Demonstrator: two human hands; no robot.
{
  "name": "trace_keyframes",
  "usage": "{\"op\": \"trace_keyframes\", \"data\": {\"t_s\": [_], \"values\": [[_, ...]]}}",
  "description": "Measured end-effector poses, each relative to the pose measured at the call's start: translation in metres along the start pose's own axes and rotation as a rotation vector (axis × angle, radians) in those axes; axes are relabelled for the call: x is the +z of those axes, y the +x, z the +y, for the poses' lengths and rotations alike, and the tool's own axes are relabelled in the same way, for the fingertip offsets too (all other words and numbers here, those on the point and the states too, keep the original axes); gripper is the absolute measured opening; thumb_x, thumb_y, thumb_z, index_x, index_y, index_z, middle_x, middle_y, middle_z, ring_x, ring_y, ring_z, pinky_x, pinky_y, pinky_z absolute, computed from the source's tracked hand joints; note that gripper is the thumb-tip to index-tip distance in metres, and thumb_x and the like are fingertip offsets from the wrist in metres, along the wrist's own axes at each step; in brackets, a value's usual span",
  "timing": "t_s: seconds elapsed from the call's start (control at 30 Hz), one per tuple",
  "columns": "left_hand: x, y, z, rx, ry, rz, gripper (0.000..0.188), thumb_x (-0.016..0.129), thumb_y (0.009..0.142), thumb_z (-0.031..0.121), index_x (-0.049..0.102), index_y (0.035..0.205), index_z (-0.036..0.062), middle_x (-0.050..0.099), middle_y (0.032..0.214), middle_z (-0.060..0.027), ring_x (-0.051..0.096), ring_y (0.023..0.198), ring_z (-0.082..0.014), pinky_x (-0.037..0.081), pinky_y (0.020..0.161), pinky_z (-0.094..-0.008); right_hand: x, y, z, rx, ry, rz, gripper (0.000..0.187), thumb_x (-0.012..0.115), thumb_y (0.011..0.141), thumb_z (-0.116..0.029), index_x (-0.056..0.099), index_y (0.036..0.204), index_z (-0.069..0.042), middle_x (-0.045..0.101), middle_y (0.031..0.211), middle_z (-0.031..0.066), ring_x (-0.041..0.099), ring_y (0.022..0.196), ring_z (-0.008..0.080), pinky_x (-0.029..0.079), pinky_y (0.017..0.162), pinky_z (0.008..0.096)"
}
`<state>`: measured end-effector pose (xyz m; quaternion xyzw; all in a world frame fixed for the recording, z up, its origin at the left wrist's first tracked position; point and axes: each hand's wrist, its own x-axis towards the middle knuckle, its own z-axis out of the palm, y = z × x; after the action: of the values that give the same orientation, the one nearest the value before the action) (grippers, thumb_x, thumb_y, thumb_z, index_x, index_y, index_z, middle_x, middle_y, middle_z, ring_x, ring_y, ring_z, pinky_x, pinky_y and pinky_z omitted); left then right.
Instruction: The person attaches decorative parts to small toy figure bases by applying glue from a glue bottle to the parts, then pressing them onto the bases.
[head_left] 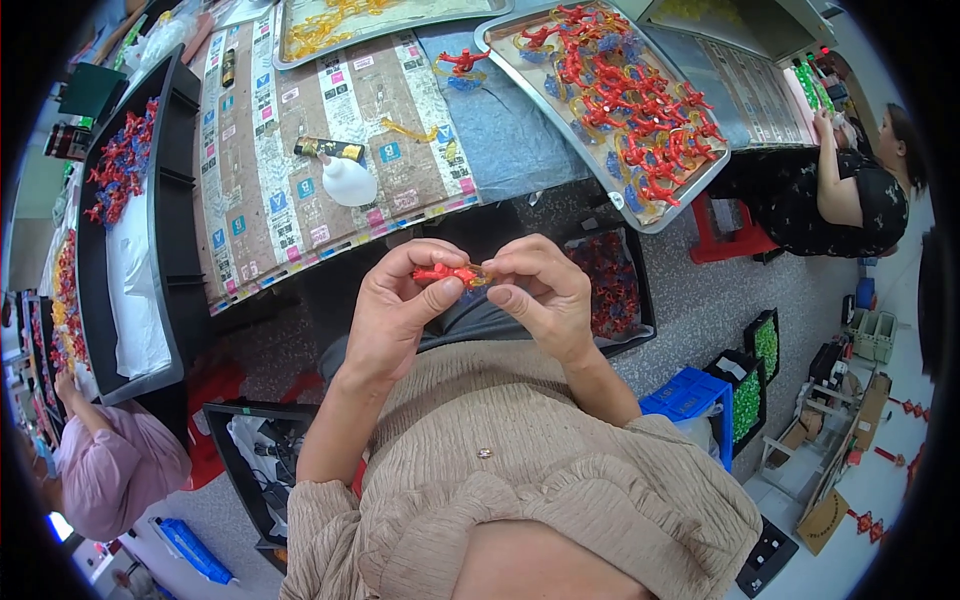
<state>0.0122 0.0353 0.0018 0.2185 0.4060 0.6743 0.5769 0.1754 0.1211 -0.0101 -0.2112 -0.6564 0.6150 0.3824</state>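
In front of my waist, my left hand [385, 315] grips a small red plastic figurine [438, 272] between thumb and fingers. My right hand [545, 300] pinches a translucent yellow piece [484, 278] at the figurine's right end; whether the two are joined cannot be made out. Beyond my hands, on the table, lie a white squeeze bottle [349, 182] with a dark nozzle, a black-and-gold tube [318, 148] and a loose clear yellow piece [408, 130]. One red figurine on a blue base [463, 66] stands apart on the blue cloth.
A metal tray [566, 128] of red, blue and yellow figurines sits at right; another tray [300, 58] holds yellow pieces. A black bin [180, 290] with figurines stands left. Below the table edge is a crate [640, 290]. A blue stool [690, 392] is at right. Co-workers sit on both sides.
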Motion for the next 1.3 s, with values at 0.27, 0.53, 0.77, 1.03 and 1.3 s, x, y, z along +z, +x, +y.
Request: {"op": "trace_keyframes", "data": {"t_s": [0.27,0.53,0.77,1.03,1.3], "values": [[-0.001,-0.007,-0.001,0.067,0.009,-0.13,0.022,0.069,0.081,0.006,0.062,0.102,0.0047,0.039,0.133,-0.0097,0.048,0.117,-0.0173,0.038,0.1,-0.034,0.006,0.002,-0.01,-0.285,-0.224,-0.027,0.024,0.077,0.07,0.0,0.071,0.092,-0.007,0.059,0.086,0.0064,0.059,0.074,0.0179,0.048,0.062,0.026],[0.024,-0.014,0.004,-0.019,-0.26,-0.009,0.069,0.056,0.08,0.003,0.026,0.142,0.0057,0.035,0.138,-0.0127,0.039,0.129,-0.0251,0.035,0.108,-0.0395,0.02,-0.008,0.005,-0.577,-0.409,-0.05,0.028,0.075,0.065,0.001,0.071,0.091,-0.005,0.059,0.087,0.0072,0.057,0.07,0.0202,0.045,0.061,0.0287],[0.015,-0.014,0.003,-0.011,-0.293,-0.044,0.076,0.053,0.072,-0.003,0.026,0.143,0.0041,0.035,0.138,-0.0138,0.039,0.129,-0.0273,0.033,0.109,-0.0398,0.019,-0.005,-0.005,-0.439,-0.185,-0.095,0.024,0.074,0.074,-0.004,0.069,0.097,-0.006,0.06,0.089,0.0076,0.058,0.074,0.0199,0.047,0.064,0.0285],[0.012,-0.011,0.005,-0.024,-0.126,-0.146,0.087,0.045,0.06,-0.008,0.025,0.145,0.0009,0.033,0.141,-0.0128,0.036,0.132,-0.024,0.028,0.11,-0.0363,0.013,0.001,-0.006,-0.101,-0.273,-0.136,0.024,0.071,0.081,-0.006,0.066,0.105,-0.002,0.055,0.109,0.0093,0.06,0.086,0.0138,0.051,0.073,0.0256],[0.003,-0.014,-0.007,-0.012,-0.186,-0.075,0.065,0.055,0.077,-0.004,0.034,0.138,-0.0002,0.042,0.135,-0.0125,0.04,0.129,-0.0222,0.034,0.107,-0.0358,0.012,0.0,0.0,-0.017,-0.172,-0.054,0.014,0.073,0.078,-0.008,0.065,0.088,-0.003,0.063,0.091,0.008,0.061,0.084,0.0188,0.049,0.071,0.0268]]}}
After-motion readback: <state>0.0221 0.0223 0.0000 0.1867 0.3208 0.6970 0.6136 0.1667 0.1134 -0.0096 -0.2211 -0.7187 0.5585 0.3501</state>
